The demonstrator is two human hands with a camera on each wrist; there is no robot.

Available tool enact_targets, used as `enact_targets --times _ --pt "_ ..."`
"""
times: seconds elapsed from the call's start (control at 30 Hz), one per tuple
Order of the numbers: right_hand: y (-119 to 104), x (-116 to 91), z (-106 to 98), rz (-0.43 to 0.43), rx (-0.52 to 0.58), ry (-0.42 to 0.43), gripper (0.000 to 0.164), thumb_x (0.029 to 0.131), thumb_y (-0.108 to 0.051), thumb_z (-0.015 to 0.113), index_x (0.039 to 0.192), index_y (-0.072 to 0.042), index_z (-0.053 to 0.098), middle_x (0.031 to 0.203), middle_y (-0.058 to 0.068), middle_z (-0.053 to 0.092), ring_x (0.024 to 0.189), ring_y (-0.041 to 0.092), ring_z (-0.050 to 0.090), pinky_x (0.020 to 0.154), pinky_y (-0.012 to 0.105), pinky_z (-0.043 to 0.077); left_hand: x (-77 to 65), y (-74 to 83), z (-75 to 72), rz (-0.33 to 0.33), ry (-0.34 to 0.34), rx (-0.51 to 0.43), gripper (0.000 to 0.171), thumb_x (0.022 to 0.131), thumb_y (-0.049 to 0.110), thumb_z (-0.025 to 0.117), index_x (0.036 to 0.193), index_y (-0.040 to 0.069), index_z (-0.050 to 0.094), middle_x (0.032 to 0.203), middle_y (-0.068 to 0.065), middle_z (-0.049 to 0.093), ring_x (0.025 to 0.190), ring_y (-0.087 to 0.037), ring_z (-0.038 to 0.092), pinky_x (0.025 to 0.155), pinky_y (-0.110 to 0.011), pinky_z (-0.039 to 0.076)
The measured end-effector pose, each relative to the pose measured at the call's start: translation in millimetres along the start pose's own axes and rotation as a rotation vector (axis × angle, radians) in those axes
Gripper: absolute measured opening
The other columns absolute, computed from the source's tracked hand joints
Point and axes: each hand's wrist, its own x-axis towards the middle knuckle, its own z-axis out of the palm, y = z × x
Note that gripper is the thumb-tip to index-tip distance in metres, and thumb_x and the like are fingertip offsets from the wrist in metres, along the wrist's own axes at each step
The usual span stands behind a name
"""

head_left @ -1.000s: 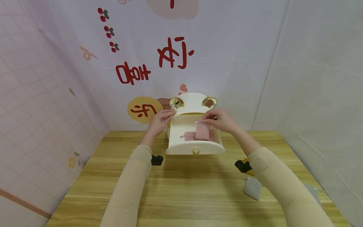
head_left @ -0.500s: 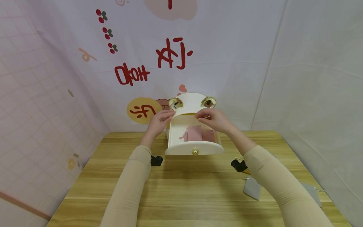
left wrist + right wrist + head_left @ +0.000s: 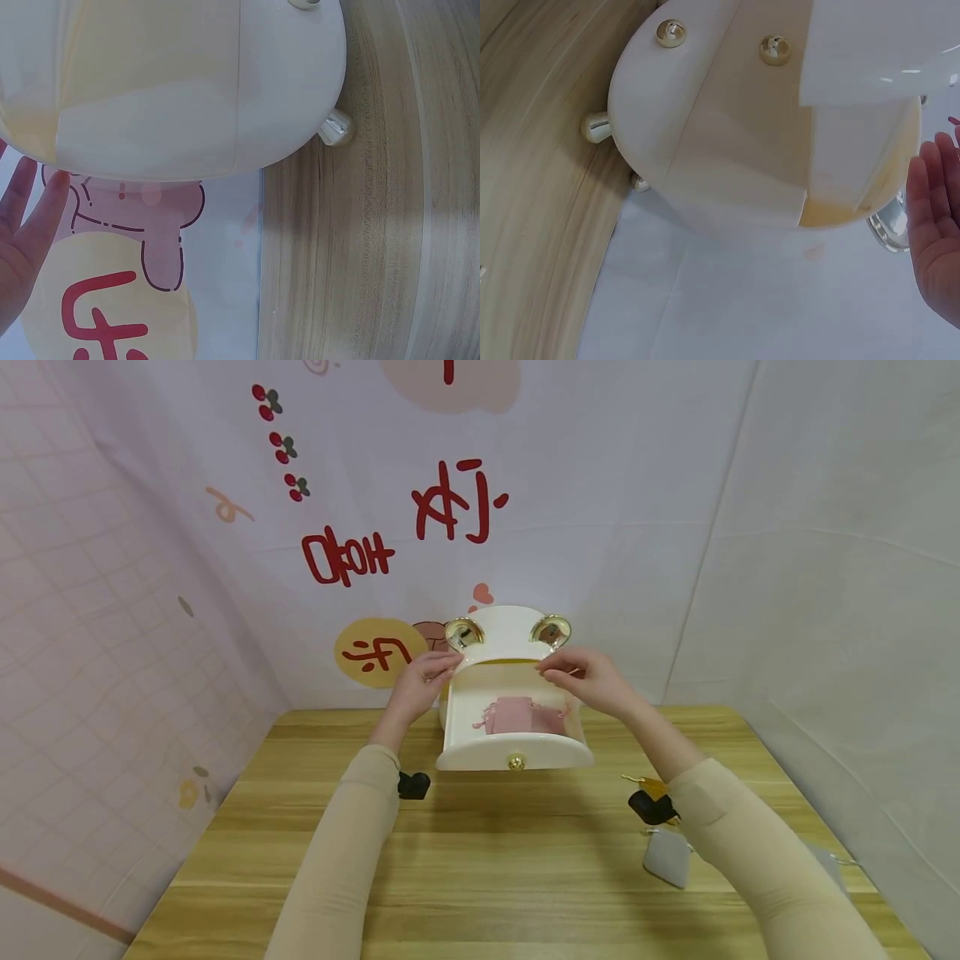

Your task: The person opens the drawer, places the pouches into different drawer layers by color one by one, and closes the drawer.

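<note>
A white box with gold fittings (image 3: 506, 631) stands at the back of the table, its drawer (image 3: 480, 753) pulled out towards me. Inside the drawer, at its front, a pink drawstring pouch (image 3: 513, 715) lies beside a darker-looking pink pouch (image 3: 550, 721); cords poke out at their sides. My left hand (image 3: 422, 683) is at the box's upper left edge, fingertips right at its rim; the left wrist view shows its fingers (image 3: 49, 206) extended there. Over the drawer's right side hovers my right hand (image 3: 592, 681), holding nothing, fingers loosely bent.
On the table's right side lie a grey pouch (image 3: 667, 857), an orange pouch (image 3: 654, 788) partly behind the black wrist camera (image 3: 651, 808), and another grey pouch (image 3: 828, 867) partly covered by my right sleeve. A printed cloth wall (image 3: 600, 560) hangs behind the box.
My right hand has let go of the pink pouch it held above the drawer; the pouch now lies inside. That hand dipped left, then drew back right. My left hand stayed put.
</note>
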Motion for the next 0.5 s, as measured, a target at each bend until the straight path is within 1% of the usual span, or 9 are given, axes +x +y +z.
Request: enact_targets --times 0.1,0.23,0.5 --pt "2 -7 -4 0.021 0.005 0.006 0.022 0.098 -0.013 0.064 0.114 0.001 0.071 0.111 0.009 0.070 0.095 0.022 0.064 0.081 0.030 0.053 0.2 0.1 -0.1 -0.002 0.000 -0.002 0.034 0.101 0.014 0.058 0.134 0.014 0.065 0.137 -0.007 0.055 0.127 -0.026 0.051 0.103 -0.040 0.045" --pt "6 -17 -10 0.056 0.025 0.008 0.024 0.098 -0.013 0.064 0.116 0.002 0.069 0.111 0.011 0.070 0.095 0.025 0.064 0.079 0.026 0.053 0.5 -0.5 -0.2 0.002 -0.002 0.005 0.033 0.101 0.014 0.058 0.134 0.014 0.065 0.138 -0.007 0.054 0.128 -0.026 0.050 0.104 -0.041 0.044" --pt "16 -35 -21 0.134 0.051 -0.012 0.028 0.099 -0.019 0.065 0.119 0.000 0.068 0.110 0.010 0.070 0.093 0.023 0.064 0.079 0.031 0.055 0.9 -1.0 -0.1 0.000 0.002 0.005 0.033 0.101 0.014 0.058 0.134 0.015 0.065 0.135 -0.006 0.056 0.127 -0.025 0.051 0.103 -0.041 0.045"
